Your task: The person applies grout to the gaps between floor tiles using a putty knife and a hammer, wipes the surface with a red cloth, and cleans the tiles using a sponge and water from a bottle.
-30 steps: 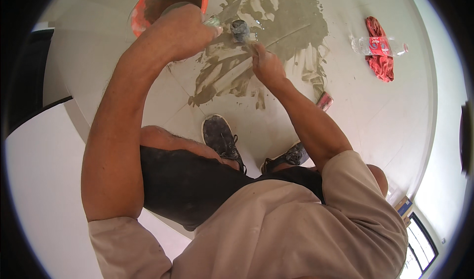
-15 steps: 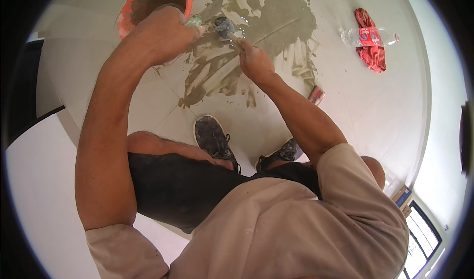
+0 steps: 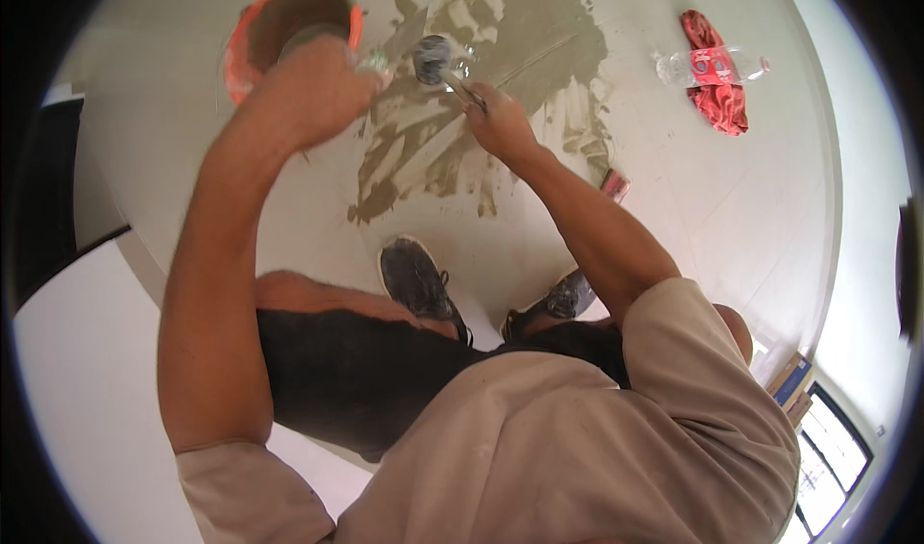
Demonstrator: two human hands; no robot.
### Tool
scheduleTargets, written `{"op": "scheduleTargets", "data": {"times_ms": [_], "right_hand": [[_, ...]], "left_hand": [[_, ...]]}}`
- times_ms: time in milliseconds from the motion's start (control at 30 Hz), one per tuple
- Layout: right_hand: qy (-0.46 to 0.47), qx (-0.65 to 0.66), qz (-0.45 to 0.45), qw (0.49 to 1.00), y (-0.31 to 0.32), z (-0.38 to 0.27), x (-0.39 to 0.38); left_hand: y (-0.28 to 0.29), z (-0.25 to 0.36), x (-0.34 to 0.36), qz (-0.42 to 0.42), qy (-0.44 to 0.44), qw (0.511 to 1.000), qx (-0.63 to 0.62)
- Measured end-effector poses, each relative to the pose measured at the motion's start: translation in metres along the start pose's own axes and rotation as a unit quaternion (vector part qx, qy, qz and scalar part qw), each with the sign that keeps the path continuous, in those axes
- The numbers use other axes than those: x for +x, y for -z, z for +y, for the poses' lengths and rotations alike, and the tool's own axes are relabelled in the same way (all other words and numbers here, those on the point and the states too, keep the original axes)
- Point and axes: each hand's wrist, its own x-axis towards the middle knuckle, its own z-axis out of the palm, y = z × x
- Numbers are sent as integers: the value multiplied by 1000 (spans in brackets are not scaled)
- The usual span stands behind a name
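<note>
My right hand (image 3: pixel 500 123) is closed round the short wooden handle of a mallet (image 3: pixel 433 60). Its round, dark grey head is smeared with pale mortar and sits over the wet patch, to the right of my left hand. My left hand (image 3: pixel 322 92) is curled in front of an orange bucket (image 3: pixel 238 63), covering part of its near rim. Something pale green and clear shows at its thumb side; the hand hides the rest, so its kind is unclear. Grey-green wet mortar (image 3: pixel 553 49) lies spread in streaks across the floor around and beyond the mallet.
A clear plastic bottle (image 3: pixel 751 65) with a red label lies across a red cloth (image 3: pixel 724 111) at the far right. Nearer, a small pinkish-red object (image 3: pixel 615 184) rests beside my right forearm. My dark shoes (image 3: pixel 416 273) stand at the near side of the mortar.
The whole view has shifted slightly, with bucket and shoes now lower in it. The mallet's head has turned a little, showing more of its round face. Both hands keep their grips.
</note>
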Motion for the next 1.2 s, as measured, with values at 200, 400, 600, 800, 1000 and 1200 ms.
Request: {"op": "scheduleTargets", "data": {"times_ms": [200, 400, 600, 800, 1000, 1200], "right_hand": [[-160, -92, 171, 968, 84, 116, -14], [-314, -201, 136, 918, 177, 234, -90], [-216, -400, 278, 846, 147, 205, -82], [-294, 552, 0, 780, 124, 61, -27], [-227, 299, 68, 924, 135, 68, 20], [-6, -93, 261, 961, 203, 134, 156]], "left_hand": [[-12, 14, -3, -57, 63, 988, -129], [-71, 38, 15, -195, 67, 934, -291], [-127, 75, 74, -269, 139, 846, -439], [-187, 123, 124, -174, 190, 802, -538], [-192, 108, 141, -118, 212, 799, -550], [-57, 74, 44, -201, -34, 955, -215]]}}
